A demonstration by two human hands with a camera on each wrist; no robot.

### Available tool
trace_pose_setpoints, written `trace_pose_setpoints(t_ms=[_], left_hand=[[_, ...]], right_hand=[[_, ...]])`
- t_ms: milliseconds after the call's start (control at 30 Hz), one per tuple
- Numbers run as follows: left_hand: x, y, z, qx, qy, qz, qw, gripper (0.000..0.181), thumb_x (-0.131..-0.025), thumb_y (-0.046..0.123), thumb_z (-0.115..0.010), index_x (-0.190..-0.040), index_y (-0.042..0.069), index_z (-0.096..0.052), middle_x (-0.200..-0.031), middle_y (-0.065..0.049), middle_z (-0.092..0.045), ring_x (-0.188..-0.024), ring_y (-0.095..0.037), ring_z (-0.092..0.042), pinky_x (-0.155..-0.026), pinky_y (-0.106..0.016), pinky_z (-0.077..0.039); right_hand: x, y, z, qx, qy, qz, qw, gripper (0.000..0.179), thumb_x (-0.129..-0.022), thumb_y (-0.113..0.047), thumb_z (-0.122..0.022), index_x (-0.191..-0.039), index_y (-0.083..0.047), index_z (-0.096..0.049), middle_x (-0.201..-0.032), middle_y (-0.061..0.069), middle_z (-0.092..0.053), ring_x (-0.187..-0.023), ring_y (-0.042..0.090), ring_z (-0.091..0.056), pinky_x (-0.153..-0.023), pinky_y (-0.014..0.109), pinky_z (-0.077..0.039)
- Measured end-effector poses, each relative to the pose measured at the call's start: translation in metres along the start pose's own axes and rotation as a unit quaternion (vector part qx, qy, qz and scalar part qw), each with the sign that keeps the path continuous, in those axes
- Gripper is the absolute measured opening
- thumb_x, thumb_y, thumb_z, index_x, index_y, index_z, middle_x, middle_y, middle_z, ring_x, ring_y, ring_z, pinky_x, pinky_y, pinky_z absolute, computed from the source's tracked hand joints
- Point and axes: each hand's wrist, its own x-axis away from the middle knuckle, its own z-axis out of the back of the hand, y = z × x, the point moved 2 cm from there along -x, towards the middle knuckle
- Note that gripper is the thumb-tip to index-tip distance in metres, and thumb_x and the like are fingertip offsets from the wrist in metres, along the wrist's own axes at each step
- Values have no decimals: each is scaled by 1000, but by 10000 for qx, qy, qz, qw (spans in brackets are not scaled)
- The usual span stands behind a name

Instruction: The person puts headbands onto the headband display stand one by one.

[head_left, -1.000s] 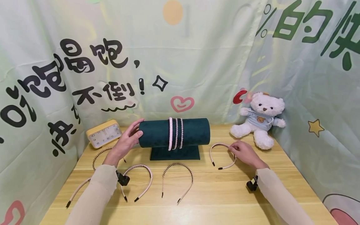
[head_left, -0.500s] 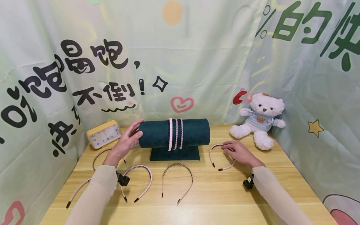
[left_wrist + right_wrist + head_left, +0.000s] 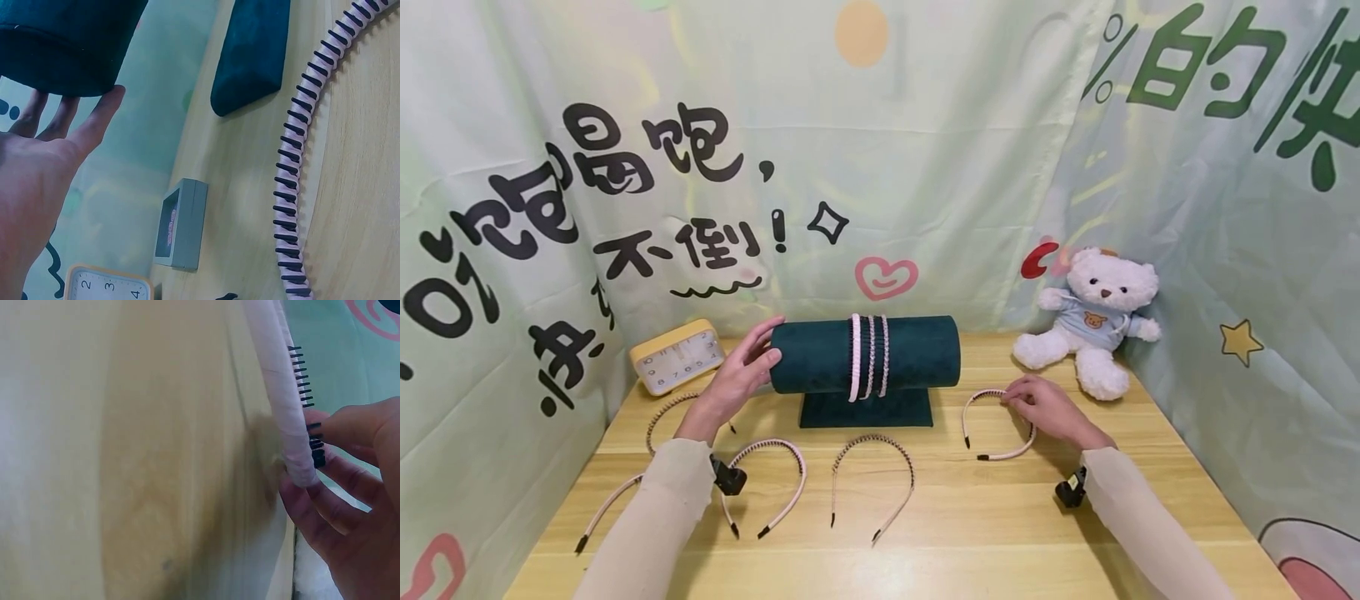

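My right hand pinches the top of a pink headband near the table, right of the dark green velvet display stand. In the right wrist view, thumb and fingers close on this pink padded band, which has black teeth along its inner side. My left hand rests against the left end of the stand's roll, and the left wrist view has its extended fingertips touching the roll's end. Around the roll sit a thick pink headband and two thin beaded ones.
A thin headband lies in front of the stand; a pink toothed one and others lie left, partly behind the left arm. A yellow clock and white teddy bear stand at the back. A small grey box is near the clock.
My right hand shifts left along the band, then back right, now pinching its top. The pink headband turns slightly and moves a little right. My left hand and the stand stay put.
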Motion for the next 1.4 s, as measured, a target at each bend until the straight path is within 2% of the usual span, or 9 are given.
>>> trace_pose_setpoints(t_ms=[167,300,600,767,900,1000,1200,1400], left_hand=[[0,1,-2,49,-22,13,10000,62,-116,25,-53,-173,30,-29,-183,-14,-4,-165,-46,-16,-127,-79,-17],[-1,1,-2,74,-7,20,10000,61,-116,26,-53,-173,30,-30,-183,-14,-5,-165,-46,-16,-127,-79,-17],[-1,1,-1,40,-6,23,10000,61,-116,26,-53,-172,33,-31,-184,-15,0,-166,-47,-14,-127,-79,-17],[0,2,-2,36,-10,-3,10000,61,-116,25,-53,-172,32,-30,-184,-15,0,-166,-46,-14,-127,-79,-16],[0,2,-3,62,16,22,10000,61,-116,25,-53,-172,31,-31,-184,-14,-1,-166,-46,-15,-128,-79,-16],[-1,1,-2,70,14,20,10000,61,-116,25,-53,-172,31,-31,-184,-15,-1,-166,-46,-15,-127,-79,-15],[-1,0,-1,77,7,-14,10000,61,-116,25,-52,-172,30,-31,-183,-15,-2,-166,-47,-15,-127,-79,-16],[-1,0,-1,96,5,-19,10000,61,-116,24,-52,-173,30,-30,-183,-15,-3,-165,-46,-15,-127,-79,-16]], right_hand=[[3,2,4,-255,-202,-30,9995,22,-103,4,-66,-114,-6,-81,-117,13,-75,-96,20,-63,-81,31,-51],[5,4,7,-454,-391,-121,9981,23,-105,2,-63,-121,-5,-79,-119,14,-76,-88,12,-56,-75,27,-47],[12,10,14,-652,-445,-405,9961,26,-111,-6,-58,-129,-7,-78,-129,17,-77,-109,25,-69,-80,28,-52],[15,15,15,-851,-431,-377,9947,27,-110,-4,-59,-129,-2,-78,-125,19,-78,-95,17,-68,-73,26,-52],[16,17,16,-1315,-618,-488,9882,26,-111,-2,-57,-129,3,-74,-111,20,-76,-76,12,-62,-64,28,-53],[18,18,16,-1750,-832,-620,9791,27,-111,-1,-55,-132,7,-71,-100,21,-72,-71,13,-61,-61,29,-54],[19,18,18,-2223,-1026,-675,9672,31,-111,-1,-54,-138,10,-65,-106,23,-69,-73,14,-62,-63,31,-56],[22,19,18,-2458,-1044,-610,9617,33,-114,-4,-51,-141,12,-62,-98,21,-68,-74,17,-62,-64,30,-55]])
